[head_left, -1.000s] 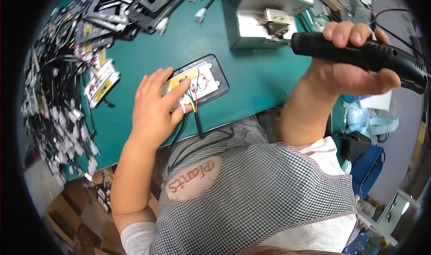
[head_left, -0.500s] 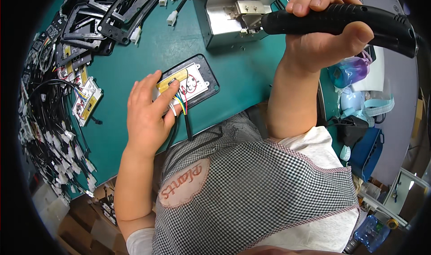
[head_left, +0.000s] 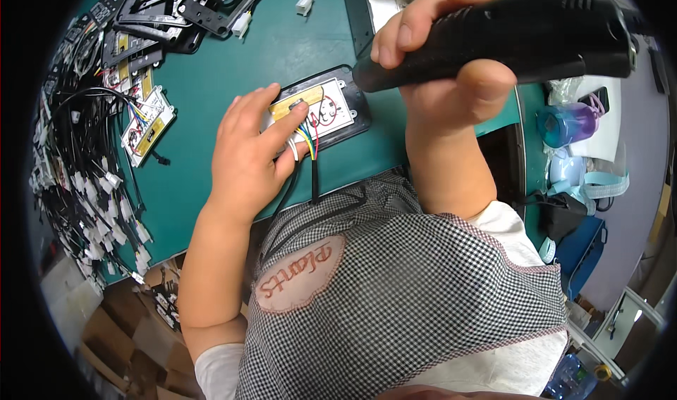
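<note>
My left hand point(head_left: 243, 146) holds a white circuit board point(head_left: 335, 107) down in a shallow black plastic housing point(head_left: 361, 107) on the green table. Its index finger presses on the board's yellow part, and its thumb lies by the coloured wires point(head_left: 309, 138) coming off the near edge. In my right hand point(head_left: 441, 93) is a thick black electric screwdriver point(head_left: 515, 37), held sideways with the fingers wrapped round the handle. Its narrower end points left, over the housing's right end. The bit cannot be made out.
Beyond my right hand stands a metal box-shaped machine point(head_left: 384, 2), partly covered. Black cables with white connectors point(head_left: 92, 210) heap up at the left, beside another wired board point(head_left: 148, 128). Black plastic frames point(head_left: 151, 12) pile up at the far left. A purple-blue cup point(head_left: 568, 124) stands at the right.
My right hand has brought the screwdriver away from the metal machine, down and left toward the board, and closer to the camera. My left hand keeps its hold; the whole view has shifted slightly.
</note>
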Available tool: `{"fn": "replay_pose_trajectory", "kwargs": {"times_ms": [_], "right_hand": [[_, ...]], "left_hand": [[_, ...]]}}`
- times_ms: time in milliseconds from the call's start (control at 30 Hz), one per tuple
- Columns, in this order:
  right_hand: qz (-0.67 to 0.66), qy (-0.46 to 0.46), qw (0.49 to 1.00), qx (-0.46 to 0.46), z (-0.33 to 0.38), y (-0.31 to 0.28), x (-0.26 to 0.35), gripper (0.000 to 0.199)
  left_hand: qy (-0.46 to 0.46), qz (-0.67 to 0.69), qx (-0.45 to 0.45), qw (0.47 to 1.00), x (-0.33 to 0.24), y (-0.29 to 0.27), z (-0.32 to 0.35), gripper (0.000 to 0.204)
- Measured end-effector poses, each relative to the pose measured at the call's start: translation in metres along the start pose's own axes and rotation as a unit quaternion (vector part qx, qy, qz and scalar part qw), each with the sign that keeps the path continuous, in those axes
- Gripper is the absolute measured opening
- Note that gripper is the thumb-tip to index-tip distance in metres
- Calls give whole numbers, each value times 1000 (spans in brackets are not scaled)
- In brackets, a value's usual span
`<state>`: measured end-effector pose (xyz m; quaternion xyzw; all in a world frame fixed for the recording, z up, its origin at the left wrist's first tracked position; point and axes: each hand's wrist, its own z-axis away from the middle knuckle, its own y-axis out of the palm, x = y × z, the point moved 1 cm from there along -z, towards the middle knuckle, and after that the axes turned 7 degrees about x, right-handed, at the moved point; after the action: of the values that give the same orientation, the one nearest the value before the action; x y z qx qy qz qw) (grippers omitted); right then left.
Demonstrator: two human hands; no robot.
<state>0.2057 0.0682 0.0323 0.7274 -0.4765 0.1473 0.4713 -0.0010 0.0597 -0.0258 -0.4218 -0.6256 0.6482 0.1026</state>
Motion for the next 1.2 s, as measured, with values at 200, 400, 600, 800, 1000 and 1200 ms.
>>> {"fn": "replay_pose_trajectory", "kwargs": {"times_ms": [200,400,600,800,1000,1200], "right_hand": [[25,77,997,-10,2,-4,-16,79],[97,33,977,189,-4,-18,-31,65],[153,13,985,82,-2,-24,-26,64],[129,-142,978,84,-39,-63,53,71],[155,-177,972,25,-53,-79,62,68],[245,-146,958,-14,-55,-65,48,64]], "left_hand": [[-5,12,7,1000,1,0,1,55],[-4,18,0,1000,2,0,2,56],[-4,13,6,1000,0,-2,0,55],[2,12,5,1000,0,-2,-1,55],[4,18,17,1000,-1,-2,-1,55],[7,6,3,1000,-1,1,-1,56]]}}
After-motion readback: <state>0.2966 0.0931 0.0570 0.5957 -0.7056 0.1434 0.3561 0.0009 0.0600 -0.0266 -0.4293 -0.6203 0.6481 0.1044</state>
